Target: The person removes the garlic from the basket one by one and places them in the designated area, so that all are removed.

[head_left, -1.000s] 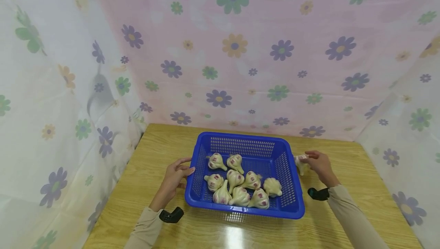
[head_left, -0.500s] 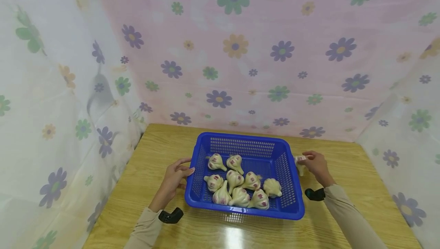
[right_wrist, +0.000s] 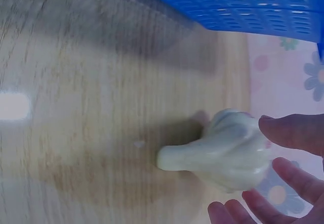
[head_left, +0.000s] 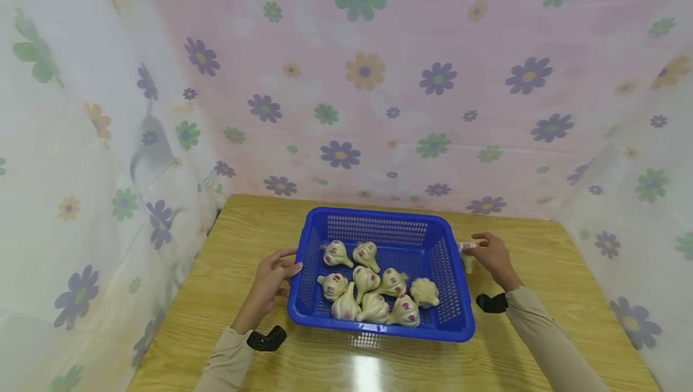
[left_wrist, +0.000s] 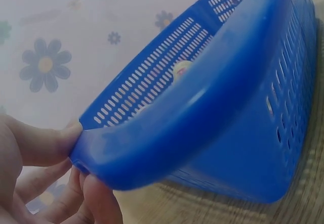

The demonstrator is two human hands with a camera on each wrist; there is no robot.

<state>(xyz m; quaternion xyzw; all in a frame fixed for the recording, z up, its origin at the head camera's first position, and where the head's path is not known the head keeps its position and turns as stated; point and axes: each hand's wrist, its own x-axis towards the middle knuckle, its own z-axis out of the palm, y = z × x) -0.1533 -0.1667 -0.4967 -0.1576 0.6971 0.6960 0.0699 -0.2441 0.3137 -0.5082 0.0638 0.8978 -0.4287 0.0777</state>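
Note:
A blue plastic basket with slotted walls holds several garlic bulbs, white with purple patches. My left hand grips the basket's left rim, thumb on top and fingers curled below, as the left wrist view shows. Outside the basket's right wall, my right hand has its thumb and fingertips on a single garlic bulb. That bulb's stem points away from the palm, and its shadow falls on the table close beside it. The head view shows it only partly, behind my fingers.
The wooden table extends on both sides of the basket. A flowered pink cloth hangs behind it, with pale flowered cloths at left and right. A black device sits at my left wrist, another at my right.
My right hand and its garlic bulb have shifted slightly left, closer to the basket's right wall. My left hand keeps its place on the rim, and the head view has turned a little.

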